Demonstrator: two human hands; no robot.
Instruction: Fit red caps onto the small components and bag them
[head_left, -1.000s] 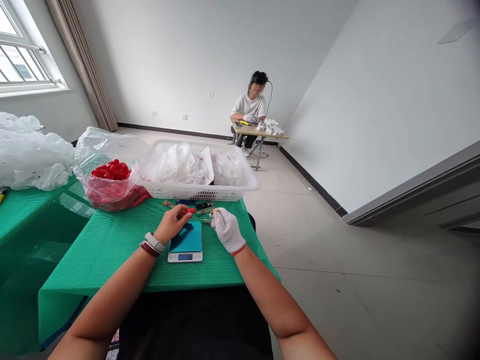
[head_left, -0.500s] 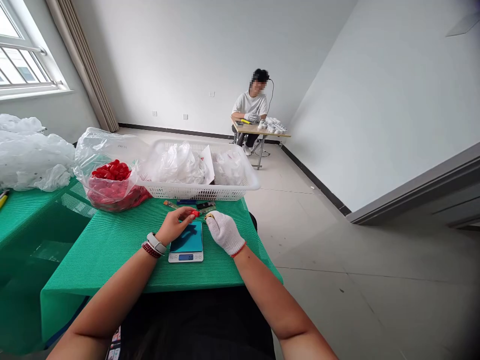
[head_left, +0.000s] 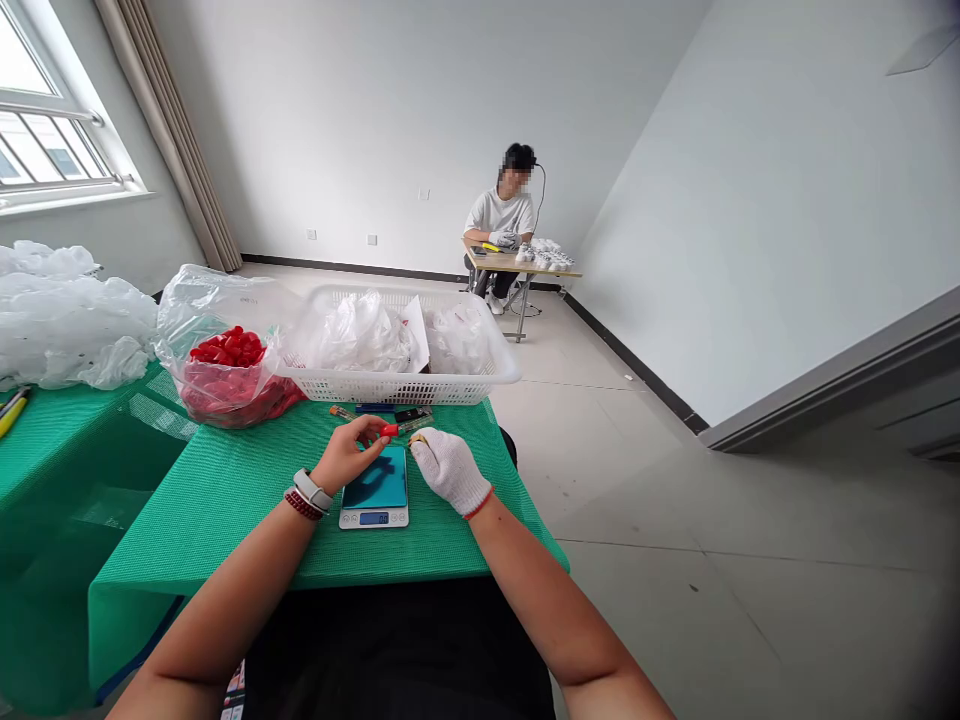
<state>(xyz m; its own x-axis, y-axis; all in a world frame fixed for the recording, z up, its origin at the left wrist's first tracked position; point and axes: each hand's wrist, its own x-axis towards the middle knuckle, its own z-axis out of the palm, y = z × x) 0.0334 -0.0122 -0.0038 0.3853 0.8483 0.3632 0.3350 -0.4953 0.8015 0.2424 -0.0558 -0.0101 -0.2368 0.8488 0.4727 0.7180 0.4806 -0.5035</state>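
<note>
My bare left hand [head_left: 350, 451] pinches a small red cap [head_left: 389, 430] just above the far edge of a small digital scale [head_left: 374, 485] with a blue-green platform. My right hand [head_left: 448, 466], in a white knit glove, is closed around a small yellowish piece [head_left: 415, 438] right beside the red cap. Both hands hover over the green mesh-covered table [head_left: 225, 500]. A few small pen-like parts [head_left: 390, 412] lie just beyond the hands.
A clear bag of red caps [head_left: 229, 370] sits at the left back. A white plastic basket [head_left: 405, 385] holds plastic bags. More plastic bags [head_left: 67, 320] lie on a second green table at left. Another person [head_left: 502, 215] sits at a far desk.
Both hands have drawn closer together, bringing the red cap toward the piece in the gloved hand. The camera view has shifted slightly.
</note>
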